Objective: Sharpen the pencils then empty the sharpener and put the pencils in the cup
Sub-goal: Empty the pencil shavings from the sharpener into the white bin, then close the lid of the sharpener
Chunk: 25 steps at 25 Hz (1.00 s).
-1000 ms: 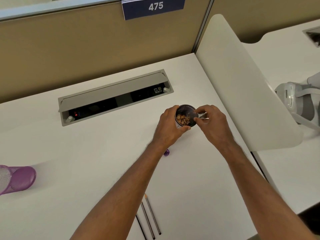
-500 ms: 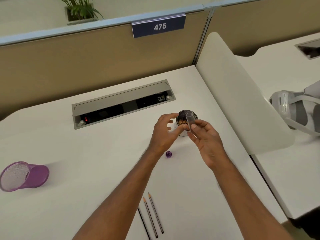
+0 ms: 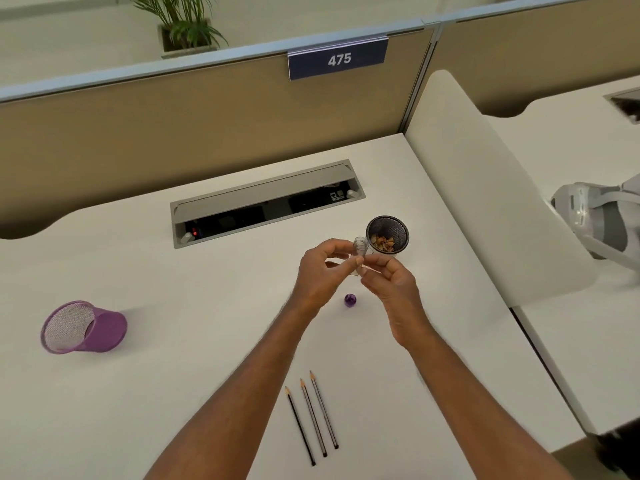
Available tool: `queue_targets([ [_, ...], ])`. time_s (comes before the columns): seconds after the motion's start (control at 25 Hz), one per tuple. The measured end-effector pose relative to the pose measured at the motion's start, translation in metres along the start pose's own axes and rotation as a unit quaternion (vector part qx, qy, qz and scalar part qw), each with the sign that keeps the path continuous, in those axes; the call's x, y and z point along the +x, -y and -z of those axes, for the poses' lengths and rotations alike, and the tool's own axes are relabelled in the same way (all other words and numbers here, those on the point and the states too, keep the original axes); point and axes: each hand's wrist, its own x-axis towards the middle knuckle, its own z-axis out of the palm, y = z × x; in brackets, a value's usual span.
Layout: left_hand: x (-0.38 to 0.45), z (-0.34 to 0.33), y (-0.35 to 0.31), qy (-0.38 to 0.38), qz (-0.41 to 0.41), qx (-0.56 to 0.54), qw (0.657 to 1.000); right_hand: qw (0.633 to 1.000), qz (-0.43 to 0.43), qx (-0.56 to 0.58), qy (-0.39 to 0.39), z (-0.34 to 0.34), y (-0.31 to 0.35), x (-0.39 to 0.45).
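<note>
Right hand [image 3: 388, 285]: pinches clear sharpener barrel [image 3: 360, 249], upright, apparently emptied. Left hand [image 3: 323, 271]: fingers curled at the barrel, contact uncertain. Black mesh cup [image 3: 388, 233] just beyond, holding shavings. Purple sharpener cap [image 3: 350, 300] on tabletop [image 3: 207, 341] awaiting refitting. Three pencils [image 3: 313, 417] nearer. Purple cup [image 3: 83, 328] tipped over, well left.

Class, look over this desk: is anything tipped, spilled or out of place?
Yes. The purple mesh cup lies tipped on its side at the desk's left, its mouth facing sideways, so it cannot yet take the three pencils lying flat nearby.
</note>
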Motion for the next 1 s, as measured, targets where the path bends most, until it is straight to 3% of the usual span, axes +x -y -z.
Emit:
queue_targets([
  [0.12, -0.003, 0.014, 0.014, -0.017, 0.017, 0.015, 1.000, 0.964, 0.054, -0.258, -0.027, -0.002, -0.020, 0.004],
  [0.24, -0.014, 0.026, 0.035, -0.023, 0.045, 0.056, 0.997, 0.876, 0.083, -0.474, 0.039, -0.003, -0.050, 0.004],
  [0.32, -0.024, 0.032, 0.050, -0.024, 0.067, 0.066, 0.995, 0.830, 0.090, -0.546, 0.067, -0.005, -0.067, 0.005],
  [0.4, -0.033, 0.037, 0.063, -0.022, 0.085, 0.070, 0.994, 0.820, 0.089, -0.561, 0.067, -0.008, -0.076, 0.008],
  [0.56, -0.045, 0.043, 0.078, -0.021, 0.105, 0.072, 0.992, 0.834, 0.086, -0.542, 0.055, -0.010, -0.082, 0.014],
  [0.68, -0.049, 0.046, 0.082, -0.022, 0.103, 0.082, 0.991, 0.883, 0.062, -0.465, 0.036, -0.014, -0.072, 0.016],
  [0.84, -0.053, 0.051, 0.082, -0.021, 0.096, 0.088, 0.991, 0.979, -0.017, -0.200, -0.033, -0.033, -0.042, 0.010],
  [1.0, -0.058, 0.053, 0.078, -0.024, 0.088, 0.085, 0.992, 0.998, -0.068, 0.002, 0.003, -0.049, -0.020, 0.004],
])
